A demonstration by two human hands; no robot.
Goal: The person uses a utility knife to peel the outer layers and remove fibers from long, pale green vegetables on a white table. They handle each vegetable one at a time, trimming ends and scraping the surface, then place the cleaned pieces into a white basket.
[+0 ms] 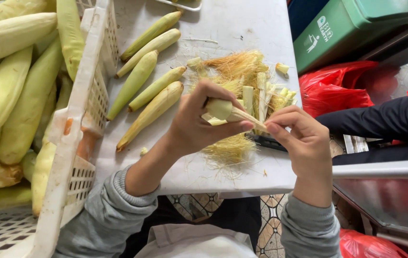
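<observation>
My left hand [199, 122] grips a small pale ear of corn [221, 110] by its stem end, over the white table [242, 28]. My right hand [299, 136] pinches a strip of husk [254, 122] at the ear's other end, fingers closed on it. Below and behind the hands lies a heap of yellow corn silk and cut husk pieces [242, 76]. A dark flat object [266, 142] shows under the right hand, mostly hidden.
Several husked small ears [149, 91] lie in a row on the table's left part. A white plastic crate [77, 124] at the left holds many large ears. Red plastic bags [337, 88], a green bin [357, 24] and another person's dark sleeve [385, 119] are at the right.
</observation>
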